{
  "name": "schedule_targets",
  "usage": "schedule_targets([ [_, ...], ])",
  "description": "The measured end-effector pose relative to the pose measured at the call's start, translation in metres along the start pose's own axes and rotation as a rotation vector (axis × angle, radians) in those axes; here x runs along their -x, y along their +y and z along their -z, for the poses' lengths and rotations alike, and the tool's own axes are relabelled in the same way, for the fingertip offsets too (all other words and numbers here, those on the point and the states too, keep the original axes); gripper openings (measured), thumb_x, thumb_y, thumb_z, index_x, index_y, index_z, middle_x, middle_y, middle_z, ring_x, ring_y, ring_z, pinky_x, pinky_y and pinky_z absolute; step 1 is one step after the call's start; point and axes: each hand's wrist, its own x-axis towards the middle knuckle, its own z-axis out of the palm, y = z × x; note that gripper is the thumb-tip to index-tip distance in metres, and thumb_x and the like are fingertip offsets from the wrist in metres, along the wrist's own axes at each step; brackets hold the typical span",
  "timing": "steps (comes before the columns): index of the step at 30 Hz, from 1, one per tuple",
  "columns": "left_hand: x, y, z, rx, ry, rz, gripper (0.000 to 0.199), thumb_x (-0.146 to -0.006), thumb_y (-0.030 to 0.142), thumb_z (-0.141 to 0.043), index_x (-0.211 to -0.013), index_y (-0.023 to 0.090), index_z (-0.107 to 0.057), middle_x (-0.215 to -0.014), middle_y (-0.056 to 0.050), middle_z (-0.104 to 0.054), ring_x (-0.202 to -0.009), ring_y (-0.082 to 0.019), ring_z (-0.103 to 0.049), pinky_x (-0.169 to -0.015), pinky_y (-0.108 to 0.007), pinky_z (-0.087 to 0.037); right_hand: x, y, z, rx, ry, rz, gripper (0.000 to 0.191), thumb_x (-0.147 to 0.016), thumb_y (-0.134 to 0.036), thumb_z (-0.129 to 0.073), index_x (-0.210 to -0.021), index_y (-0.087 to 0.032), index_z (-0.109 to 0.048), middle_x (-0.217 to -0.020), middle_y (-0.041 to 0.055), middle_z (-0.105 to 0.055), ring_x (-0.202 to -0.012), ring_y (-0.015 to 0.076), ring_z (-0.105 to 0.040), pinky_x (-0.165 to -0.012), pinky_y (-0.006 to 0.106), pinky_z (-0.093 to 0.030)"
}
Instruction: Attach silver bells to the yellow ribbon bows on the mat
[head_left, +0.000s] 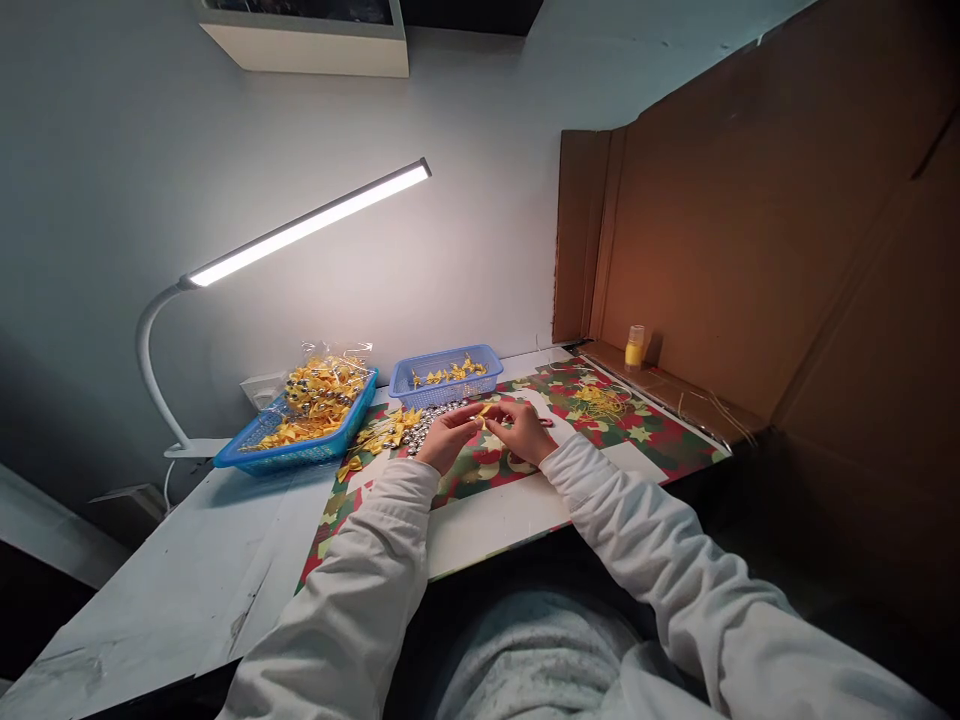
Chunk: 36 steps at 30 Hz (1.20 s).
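Note:
My left hand [450,438] and my right hand [520,430] meet over the patterned mat, fingertips pinched together on a small yellow ribbon piece [484,412]. The ribbon is partly hidden by the fingers. Just behind my left hand lies a pile of silver bells [421,428]. Yellow bows [391,430] are spread to the left of the bells. Beyond my hands, a small light-blue basket [445,376] holds some yellow bows.
A larger blue basket [300,457], heaped with yellow bows and a plastic bag, stands at the left beside a lit lamp [311,222]. Yellow cords [600,402] lie at the right. A yellow-filled bottle [634,348] stands near the cardboard wall [720,230].

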Motion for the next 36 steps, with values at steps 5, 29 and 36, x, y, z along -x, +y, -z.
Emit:
schedule_targets([
  [5, -0.002, -0.002, 0.002, -0.08, 0.054, -0.061, 0.044, -0.046, 0.022, -0.085, -0.088, 0.015, -0.074, -0.077, -0.005, -0.071, -0.065, -0.011, -0.057, -0.068, -0.027, -0.044, 0.0, 0.012, -0.002, 0.008, -0.071, -0.123, 0.009, -0.073, -0.02, -0.059, -0.075, -0.016, -0.067, -0.07, 0.0038, -0.068, -0.065, 0.0146, -0.06, -0.063, 0.027, -0.047],
  [29, -0.003, -0.008, 0.003, -0.279, 0.004, -0.144, 0.048, -0.048, 0.032, -0.084, -0.09, 0.014, -0.073, -0.088, -0.009, -0.072, -0.072, -0.015, -0.06, -0.07, -0.03, -0.046, -0.001, -0.002, 0.003, 0.179, 0.099, 0.089, 0.006, -0.075, -0.018, -0.065, -0.078, -0.021, -0.069, -0.082, 0.0028, -0.061, -0.084, 0.0181, -0.051, -0.079, 0.032, -0.04],
  [36, -0.005, -0.01, 0.005, -0.346, -0.063, -0.096, 0.049, -0.048, 0.033, -0.082, -0.091, 0.013, -0.073, -0.081, -0.007, -0.071, -0.066, -0.013, -0.058, -0.066, -0.027, -0.045, -0.001, -0.001, 0.001, 0.205, 0.024, 0.083, 0.009, -0.08, -0.02, -0.06, -0.075, -0.021, -0.067, -0.086, 0.0035, -0.057, -0.086, 0.0182, -0.047, -0.08, 0.032, -0.037],
])
